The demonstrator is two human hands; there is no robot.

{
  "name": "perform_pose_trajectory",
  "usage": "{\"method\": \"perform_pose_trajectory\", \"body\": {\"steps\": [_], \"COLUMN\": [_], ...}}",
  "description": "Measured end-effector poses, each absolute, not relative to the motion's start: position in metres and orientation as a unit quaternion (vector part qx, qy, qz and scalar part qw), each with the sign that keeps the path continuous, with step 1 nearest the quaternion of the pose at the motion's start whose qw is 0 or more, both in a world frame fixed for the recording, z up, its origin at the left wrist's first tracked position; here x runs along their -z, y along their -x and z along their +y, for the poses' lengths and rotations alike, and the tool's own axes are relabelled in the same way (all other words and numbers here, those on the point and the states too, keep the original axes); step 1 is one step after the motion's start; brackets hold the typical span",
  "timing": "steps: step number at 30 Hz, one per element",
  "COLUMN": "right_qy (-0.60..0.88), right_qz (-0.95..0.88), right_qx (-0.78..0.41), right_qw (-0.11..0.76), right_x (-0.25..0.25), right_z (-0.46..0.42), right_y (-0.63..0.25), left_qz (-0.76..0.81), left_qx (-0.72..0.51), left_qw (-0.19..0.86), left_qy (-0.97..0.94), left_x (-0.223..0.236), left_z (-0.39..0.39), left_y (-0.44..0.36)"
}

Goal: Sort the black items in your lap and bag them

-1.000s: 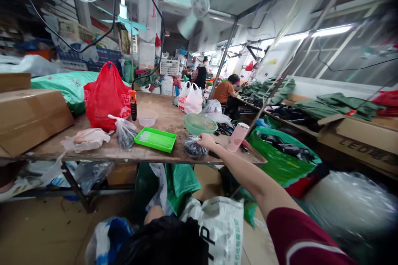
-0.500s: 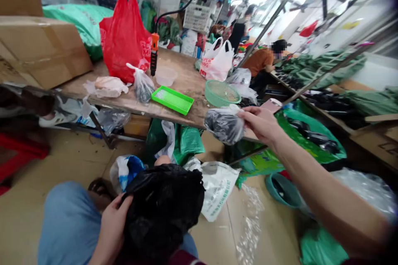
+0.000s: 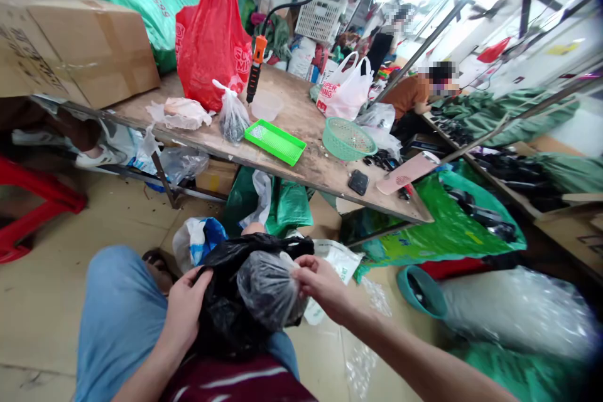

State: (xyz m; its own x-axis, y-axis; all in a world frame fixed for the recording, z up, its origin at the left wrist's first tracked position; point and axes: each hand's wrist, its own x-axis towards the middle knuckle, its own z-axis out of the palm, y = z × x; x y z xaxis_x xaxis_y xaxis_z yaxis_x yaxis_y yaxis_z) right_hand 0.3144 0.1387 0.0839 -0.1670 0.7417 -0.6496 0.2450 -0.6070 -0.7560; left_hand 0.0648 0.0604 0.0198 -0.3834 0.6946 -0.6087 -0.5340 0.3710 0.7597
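I sit with a black plastic bag (image 3: pixel 235 311) on my lap. My left hand (image 3: pixel 184 311) grips its left edge, fingers closed on the plastic. My right hand (image 3: pixel 321 286) pinches the top of a small clear bag of dark parts (image 3: pixel 269 289) and holds it over the black bag's mouth. In front of me stands a wooden table (image 3: pixel 311 160) with a green tray (image 3: pixel 274 141) and a green basket (image 3: pixel 347 138).
A red bag (image 3: pixel 211 38), a hanging orange screwdriver (image 3: pixel 255 72), a cardboard box (image 3: pixel 70 44) and a pink cup (image 3: pixel 407 174) lying on its side are on the table. Green and white bags lie under it. A red stool (image 3: pixel 32 207) is at left. A seated person (image 3: pixel 412 94) works behind the table.
My right hand has carried the small clear bag from the table edge down to my lap, over the black bag. The view has tilted downward.
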Motion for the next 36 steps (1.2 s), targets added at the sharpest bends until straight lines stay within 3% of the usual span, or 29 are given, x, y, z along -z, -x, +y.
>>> {"method": "perform_pose_trajectory", "body": {"steps": [12, 22, 27, 31, 36], "right_qy": [0.6, 0.573, 0.504, 0.513, 0.45], "right_qz": [-0.4, -0.504, -0.641, -0.646, -0.715], "right_qx": [-0.656, -0.604, -0.557, -0.552, -0.525], "right_qw": [0.221, 0.232, 0.157, 0.125, 0.109], "right_x": [-0.052, -0.025, 0.003, 0.015, -0.018], "right_z": [0.13, 0.116, 0.102, 0.108, 0.11], "right_y": [-0.288, -0.27, -0.248, -0.248, -0.271], "left_qz": [0.602, 0.607, 0.607, 0.606, 0.598], "left_qx": [-0.565, -0.561, -0.566, -0.57, -0.572], "left_qw": [0.56, 0.561, 0.555, 0.555, 0.562], "left_qy": [-0.068, -0.056, -0.045, -0.008, 0.006], "left_x": [-0.019, -0.021, -0.023, -0.03, -0.027], "left_z": [0.055, 0.054, 0.055, 0.056, 0.054], "left_y": [-0.062, -0.063, -0.06, -0.057, -0.055]}}
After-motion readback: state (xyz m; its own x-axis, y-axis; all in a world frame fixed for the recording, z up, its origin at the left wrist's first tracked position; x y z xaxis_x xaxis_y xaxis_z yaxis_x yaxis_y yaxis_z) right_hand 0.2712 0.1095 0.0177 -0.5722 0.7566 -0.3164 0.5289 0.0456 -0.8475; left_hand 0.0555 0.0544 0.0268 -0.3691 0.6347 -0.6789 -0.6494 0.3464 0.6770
